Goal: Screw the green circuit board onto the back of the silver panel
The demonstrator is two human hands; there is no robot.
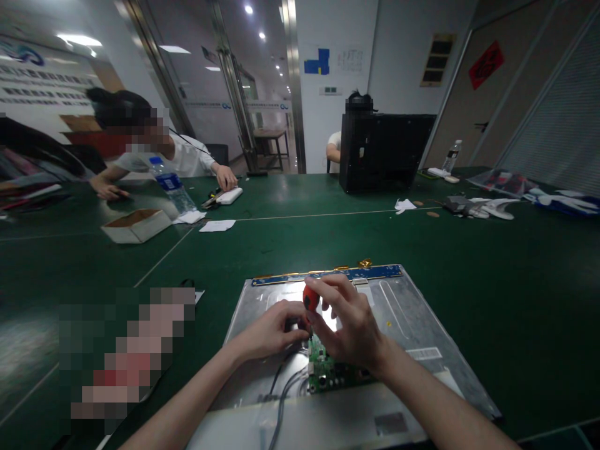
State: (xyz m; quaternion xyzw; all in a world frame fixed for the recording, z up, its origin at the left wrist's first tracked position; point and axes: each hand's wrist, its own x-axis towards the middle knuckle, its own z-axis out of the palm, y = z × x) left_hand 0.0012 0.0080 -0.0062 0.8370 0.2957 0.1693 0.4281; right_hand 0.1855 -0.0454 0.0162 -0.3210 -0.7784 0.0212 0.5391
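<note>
A red-handled screwdriver (310, 299) is held by the right hand (351, 322), its handle gripped between thumb and curled fingers, which are closed only as far as its thickness allows. The tool is stood roughly upright over the left part of a green circuit board (322, 374), its lower end partly hidden between the two hands. The left hand (276, 328) is placed just beside the shaft, with its fingers bent and thumb and forefinger brought near each other; whether the shaft or some small part is pinched there cannot be told.

The circuit board is set on a flat metal panel (435, 325), towards its near side, and is partly covered by the right hand. From the board's left side grey cables (284, 397) are led down towards the near edge. The panel's far edge is lined by a narrow blue strip (382, 272), and the whole panel is laid on the green surface (529, 300).

Farther off, an open box (135, 226) and a tilted bottle (173, 187) are seen at the left. Behind them a white item (230, 196) is touched by a co-worker's hand (225, 177). At the far side, right of centre, a large black case (387, 153) is stood upright, with another person partly hidden behind it
</note>
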